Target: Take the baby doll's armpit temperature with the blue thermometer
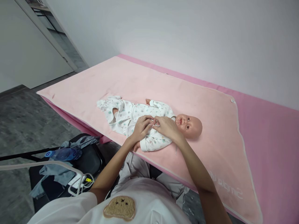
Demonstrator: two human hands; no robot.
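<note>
A baby doll (pixel 190 126) lies on its back, head toward the right, dressed in a white printed baby outfit (pixel 146 109). Over the doll's chest, my left hand (pixel 142 127) and my right hand (pixel 165 127) meet with fingertips close together. Both hands are closed in a pinch, with a bit of thin white tie string (pixel 153 123) showing between them. The exact hold is partly hidden by the fingers. Another thin string (pixel 176 151) hangs by the near shoulder. The outfit's legs (pixel 112 115) lie loosely spread, with an opening showing part of the doll's leg.
Under the doll, a light pink blanket (pixel 210 102) covers a table with a darker pink cloth (pixel 273 140). A wall (pixel 187 37) stands behind. At lower left, a black chair (pixel 93 158) holds a water bottle (pixel 66 154), grey cloth and a white cable (pixel 80 183).
</note>
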